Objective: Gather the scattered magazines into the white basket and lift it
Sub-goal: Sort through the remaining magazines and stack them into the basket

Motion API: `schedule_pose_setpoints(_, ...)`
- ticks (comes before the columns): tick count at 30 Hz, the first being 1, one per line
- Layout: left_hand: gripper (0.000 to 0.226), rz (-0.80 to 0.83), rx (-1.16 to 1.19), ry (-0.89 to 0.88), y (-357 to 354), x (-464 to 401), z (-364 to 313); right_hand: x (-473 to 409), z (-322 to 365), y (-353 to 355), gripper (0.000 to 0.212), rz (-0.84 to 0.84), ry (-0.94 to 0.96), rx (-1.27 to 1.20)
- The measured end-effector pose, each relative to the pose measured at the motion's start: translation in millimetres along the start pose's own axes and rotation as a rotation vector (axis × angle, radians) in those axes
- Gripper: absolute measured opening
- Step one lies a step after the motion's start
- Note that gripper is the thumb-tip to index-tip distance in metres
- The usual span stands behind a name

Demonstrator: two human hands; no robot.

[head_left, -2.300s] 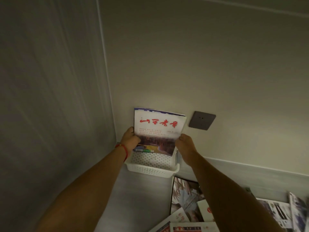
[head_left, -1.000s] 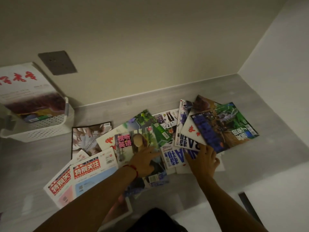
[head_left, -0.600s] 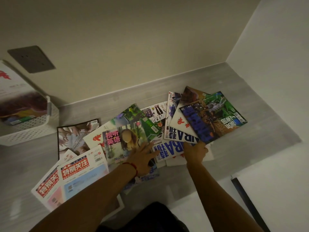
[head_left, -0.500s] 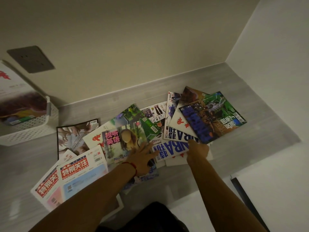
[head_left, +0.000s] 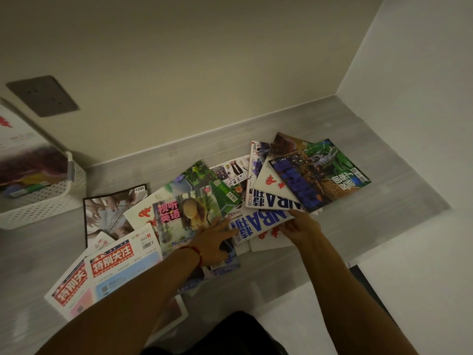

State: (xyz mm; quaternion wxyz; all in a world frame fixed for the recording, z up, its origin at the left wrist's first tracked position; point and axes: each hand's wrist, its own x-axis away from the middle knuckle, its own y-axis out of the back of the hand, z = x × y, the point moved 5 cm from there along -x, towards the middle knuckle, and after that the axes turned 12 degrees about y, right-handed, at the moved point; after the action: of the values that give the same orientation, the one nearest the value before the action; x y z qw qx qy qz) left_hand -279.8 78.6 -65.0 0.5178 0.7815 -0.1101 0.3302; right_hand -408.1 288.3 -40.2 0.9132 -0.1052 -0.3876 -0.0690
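The white basket (head_left: 43, 201) stands at the far left against the wall, with one red-lettered magazine (head_left: 23, 155) upright in it. Several magazines lie fanned out and overlapping on the grey floor. My left hand (head_left: 212, 242), with a red wrist cord, lies flat and spread on the pink-lettered magazine (head_left: 184, 219). My right hand (head_left: 299, 226) grips the right edge of the white magazine with blue letters (head_left: 258, 221), fingers curled at its corner. A green and blue magazine (head_left: 322, 175) tops the right end of the pile. Two red-titled ones (head_left: 112, 260) lie at the left front.
A grey wall socket (head_left: 42, 96) sits above the basket. Walls close the space at the back and right, meeting in a corner. A white ledge (head_left: 409, 278) and a dark gap (head_left: 363, 278) border the floor at the right front.
The view swung from the basket to the pile. My right hand went from flat on the blue-lettered magazine to curled at its right edge. My left hand stayed on the pink-lettered one.
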Motion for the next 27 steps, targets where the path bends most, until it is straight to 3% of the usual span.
schedule_pose_setpoints(5,0.064,-0.047,0.277,-0.014,15.7,13.4,4.7,23.9,-0.2,7.3,0.027,-0.027,0.144,0.081)
schedule_pose_setpoints(12,0.052,-0.127,0.376,-0.148,53.5,33.3,-20.2,91.9,17.8,26.5,0.015,0.049,0.474,0.122)
schedule_pose_setpoints(18,0.057,-0.293,0.419,-0.476,114.4,64.4,-71.7,141.4,61.1,44.8,0.009,0.037,0.877,0.534)
schedule_pose_setpoints(22,0.062,-0.366,0.346,-0.508,147.0,74.1,-102.0,174.1,95.3,38.8,0.013,0.035,1.110,0.806)
schedule_pose_setpoints(25,0.070,-0.318,0.249,-0.575,159.4,82.1,-123.4,212.3,124.3,14.4,0.016,0.244,1.403,1.031)
schedule_pose_setpoints(27,0.061,-0.176,0.249,-0.598,160.9,84.8,-128.6,228.5,136.6,-5.2,0.018,0.427,1.546,1.135)
